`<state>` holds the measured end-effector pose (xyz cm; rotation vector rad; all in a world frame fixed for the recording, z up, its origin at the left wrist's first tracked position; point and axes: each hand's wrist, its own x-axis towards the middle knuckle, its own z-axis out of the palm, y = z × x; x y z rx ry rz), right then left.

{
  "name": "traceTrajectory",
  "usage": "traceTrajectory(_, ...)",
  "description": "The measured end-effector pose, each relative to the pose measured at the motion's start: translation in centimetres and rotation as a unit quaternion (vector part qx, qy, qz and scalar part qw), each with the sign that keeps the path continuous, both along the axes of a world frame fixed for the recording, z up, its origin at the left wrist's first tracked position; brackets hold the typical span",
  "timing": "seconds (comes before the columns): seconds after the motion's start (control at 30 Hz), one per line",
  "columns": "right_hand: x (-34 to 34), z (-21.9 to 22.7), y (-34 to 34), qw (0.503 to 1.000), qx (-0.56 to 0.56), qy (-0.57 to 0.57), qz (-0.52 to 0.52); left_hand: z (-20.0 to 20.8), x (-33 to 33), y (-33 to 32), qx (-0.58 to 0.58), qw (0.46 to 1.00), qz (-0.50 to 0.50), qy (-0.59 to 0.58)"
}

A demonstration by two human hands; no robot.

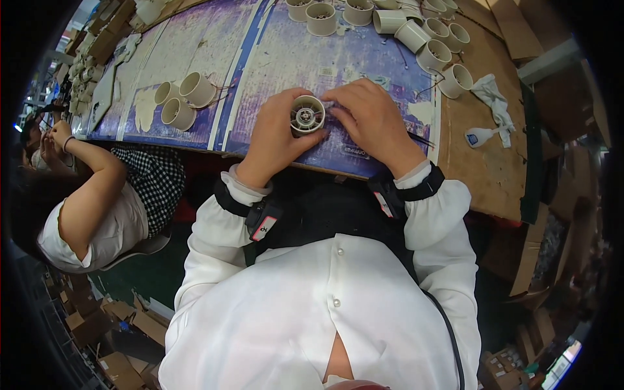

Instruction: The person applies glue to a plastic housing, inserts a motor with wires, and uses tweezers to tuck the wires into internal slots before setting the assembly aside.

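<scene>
My left hand (274, 133) is wrapped round a small white cylindrical housing (307, 116), its thumb along the near side and its fingers along the far left. The housing stands upright over the table, and a round spoked part with a hub shows inside its open top. Just to its right is my right hand (376, 122), with thumb and forefinger bent toward the housing's rim. Whatever sits between those fingertips is too small to make out. Dark thin wires (421, 140) lie beside my right wrist.
Three similar white housings (197, 90) stand to the left on the worn purple cardboard (260, 62). Several more (322, 19) crowd the far right, some tipped over. A white cloth (494, 101) and a small squeeze bottle (480, 135) lie at right. Another person (97, 208) sits at left.
</scene>
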<state>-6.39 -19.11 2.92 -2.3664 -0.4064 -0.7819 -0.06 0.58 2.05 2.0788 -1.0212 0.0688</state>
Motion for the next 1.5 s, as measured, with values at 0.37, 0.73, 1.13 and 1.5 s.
traceTrajectory(0.37, -0.2, 0.1, -1.1, 0.997, -0.065, 0.031, 0.017, 1.0, 0.1, 1.0, -0.062, 0.993, -0.02, 0.094)
traceTrajectory(0.73, -0.2, 0.5, -0.4, 0.998, 0.049, 0.033, 0.026, 1.6, 0.7, 1.1, -0.203, 0.901, -0.093, 0.372)
traceTrajectory(1.13, -0.9, 1.2, -0.1, 1.0, 0.018, 0.017, 0.006, 2.5, -0.1, 0.2, -0.114, 0.974, -0.075, 0.178)
traceTrajectory(1.5, -0.7, 0.8, 0.0, 1.0, 0.01, 0.008, 0.009, 2.9, 0.2, 0.2, -0.086, 0.987, -0.072, 0.113)
